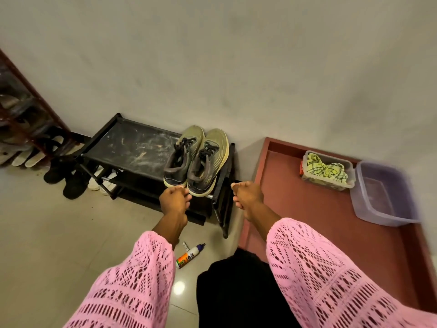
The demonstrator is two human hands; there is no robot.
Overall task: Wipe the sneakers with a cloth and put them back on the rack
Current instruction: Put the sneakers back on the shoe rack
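The pair of olive-green mesh sneakers [197,159] is stood heels-first before the loosely curled, empty left hand [173,200], nearer than the right hand [247,197], likewise curled.

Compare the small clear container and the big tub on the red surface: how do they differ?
The small clear container sits nearer the wall; the big tub stands beside it, on its right. The container holds a yellow-green checked cloth, while the tub holds no cloth; whether it holds water is unclear. The container looks colourless, the tub pale purple. Both are translucent plastic and rest open on the red surface.
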